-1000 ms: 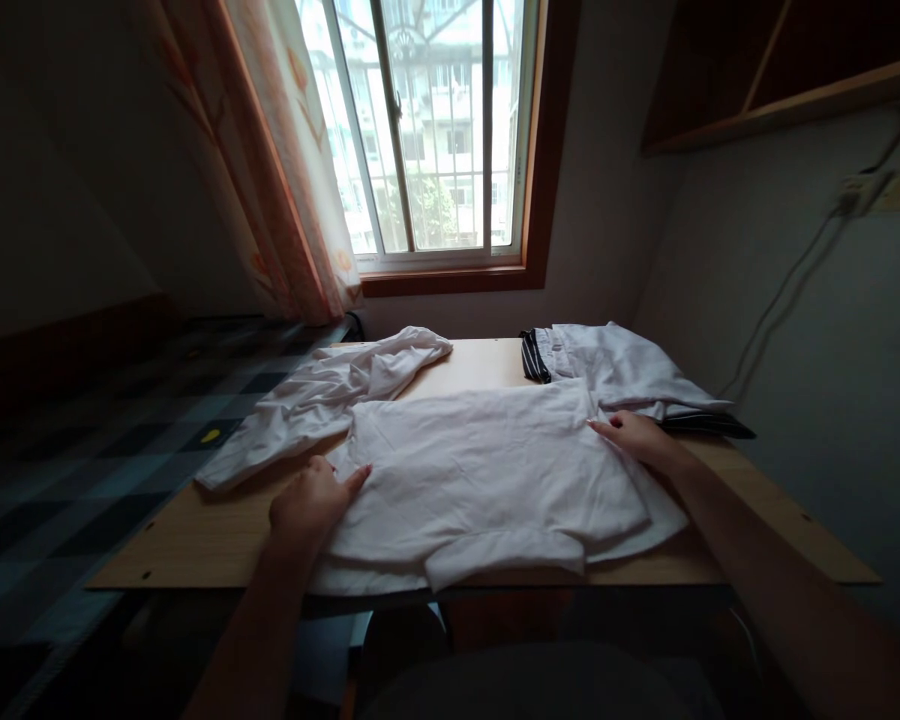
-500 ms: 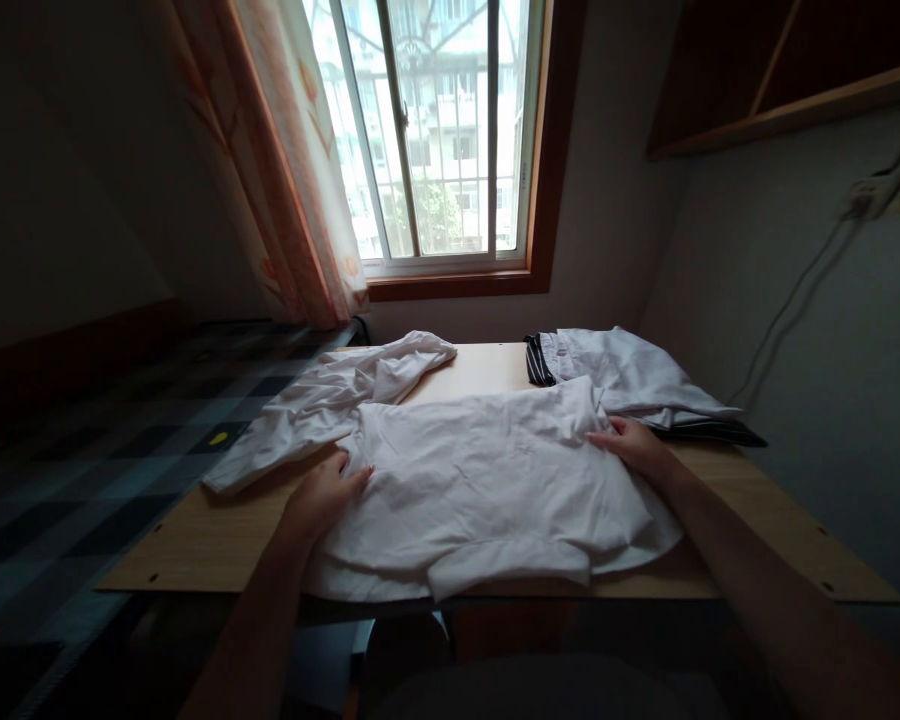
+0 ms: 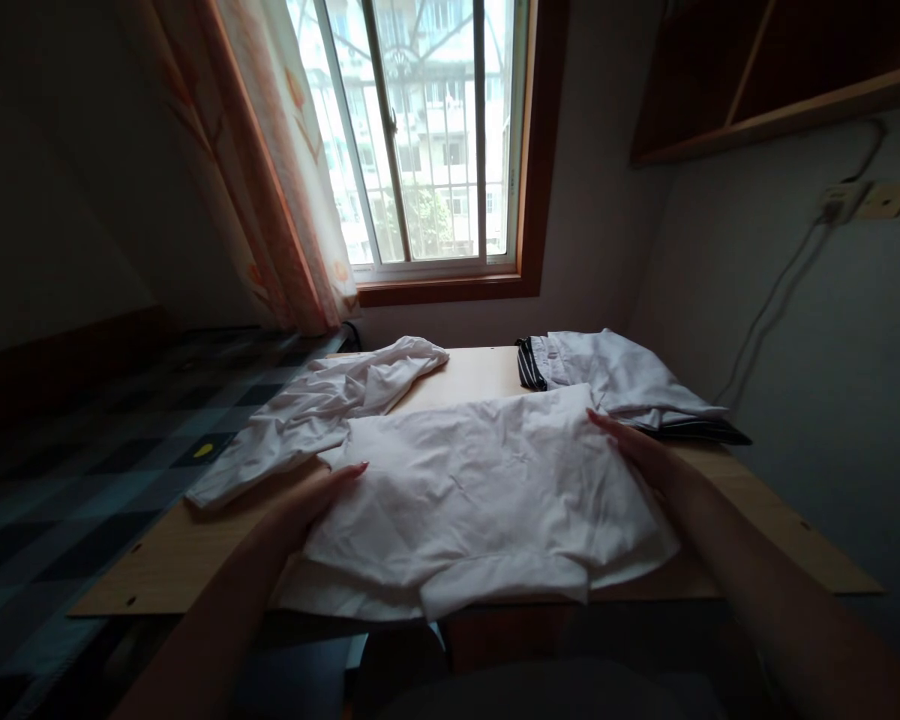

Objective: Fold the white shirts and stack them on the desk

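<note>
Along the near edge of the table (image 3: 154,565) lies a white shirt (image 3: 472,490), doubled over but creased, so it looks only partly folded. The left hand (image 3: 319,498) and right hand (image 3: 640,455) seem to pinch its sides, thumbs on top, other fingers mostly hidden. Farther back, a crumpled white garment (image 3: 322,395) at left looks unfolded, while the stacked clothes (image 3: 611,370) at right seem already folded
</note>
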`<state>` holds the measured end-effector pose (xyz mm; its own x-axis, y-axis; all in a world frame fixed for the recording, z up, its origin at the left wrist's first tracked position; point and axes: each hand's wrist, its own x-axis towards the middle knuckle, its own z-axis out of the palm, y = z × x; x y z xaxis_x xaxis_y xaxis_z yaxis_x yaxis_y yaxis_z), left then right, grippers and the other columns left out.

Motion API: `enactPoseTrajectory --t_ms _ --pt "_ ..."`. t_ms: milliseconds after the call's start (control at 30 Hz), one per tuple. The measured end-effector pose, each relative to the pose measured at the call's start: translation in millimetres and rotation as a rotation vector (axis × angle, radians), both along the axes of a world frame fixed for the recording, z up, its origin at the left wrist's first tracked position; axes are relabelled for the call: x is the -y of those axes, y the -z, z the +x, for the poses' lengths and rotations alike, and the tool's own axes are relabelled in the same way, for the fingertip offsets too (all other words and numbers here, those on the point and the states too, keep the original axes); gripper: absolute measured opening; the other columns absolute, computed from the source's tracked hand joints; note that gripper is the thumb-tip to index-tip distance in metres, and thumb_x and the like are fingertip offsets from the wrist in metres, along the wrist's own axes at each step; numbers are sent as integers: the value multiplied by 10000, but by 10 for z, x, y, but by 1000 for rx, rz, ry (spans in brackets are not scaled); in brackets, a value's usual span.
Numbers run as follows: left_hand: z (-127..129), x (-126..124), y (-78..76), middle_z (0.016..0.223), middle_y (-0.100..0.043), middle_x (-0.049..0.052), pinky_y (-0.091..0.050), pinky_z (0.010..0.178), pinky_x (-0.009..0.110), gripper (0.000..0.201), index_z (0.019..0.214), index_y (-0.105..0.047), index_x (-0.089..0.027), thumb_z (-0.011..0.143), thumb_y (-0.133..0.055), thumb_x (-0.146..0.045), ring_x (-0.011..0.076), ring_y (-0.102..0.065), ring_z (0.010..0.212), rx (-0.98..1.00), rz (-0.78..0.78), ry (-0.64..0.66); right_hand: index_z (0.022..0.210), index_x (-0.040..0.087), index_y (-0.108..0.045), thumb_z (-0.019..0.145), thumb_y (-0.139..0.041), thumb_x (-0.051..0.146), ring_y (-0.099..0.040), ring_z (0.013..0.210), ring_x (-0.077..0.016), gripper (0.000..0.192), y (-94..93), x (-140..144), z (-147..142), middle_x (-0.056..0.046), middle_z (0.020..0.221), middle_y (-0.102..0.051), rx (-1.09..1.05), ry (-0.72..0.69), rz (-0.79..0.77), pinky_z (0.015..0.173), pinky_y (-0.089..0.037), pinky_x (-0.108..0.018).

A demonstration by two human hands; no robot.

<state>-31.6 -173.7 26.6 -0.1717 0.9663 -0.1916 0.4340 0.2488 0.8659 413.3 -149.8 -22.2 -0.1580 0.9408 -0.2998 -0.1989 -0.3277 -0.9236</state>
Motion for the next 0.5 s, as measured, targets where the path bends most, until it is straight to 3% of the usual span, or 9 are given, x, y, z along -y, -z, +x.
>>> enactPoseTrajectory --t_ms 100,200,367,500 --pt "-59 -18 34 841 -759 63 -593 654 359 501 937 -712 -213 558 -849 -510 300 -722 817 198 -264 127 1090 154 -695 766 -768 388 -708 998 -316 406 -69 31 -50 -141 1112 -737 74 -5 -30 840 -603 -407" --pt "-102 -60 61 975 -756 77 -600 704 344 676 1071 -675 -212 496 -911 -478 297 -722 898 181 -197 90 1126 169 -683 794 -757 365 -710 995 -295 392 -77 27 -54 -128 1137 -730 132 66 9 808 -612 -374" --pt "-44 -59 43 1134 -724 125 -602 761 334 760 1253 -618 -202 610 -864 -524 301 -706 995 73 -54 22 1138 187 -671 799 -729 367 -709 984 -298 388 -168 124 135 -128 1135 -727 134 212 77 766 -621 -368" --pt "73 75 42 1182 -713 114 -604 788 348 889 1363 -543 -231 593 -868 -533 316 -691 1051 222 -171 81 1103 177 -694 736 -754 419 -719 905 -350 443 -344 410 505 -161 1040 -744 199 287 45 703 -627 -430"
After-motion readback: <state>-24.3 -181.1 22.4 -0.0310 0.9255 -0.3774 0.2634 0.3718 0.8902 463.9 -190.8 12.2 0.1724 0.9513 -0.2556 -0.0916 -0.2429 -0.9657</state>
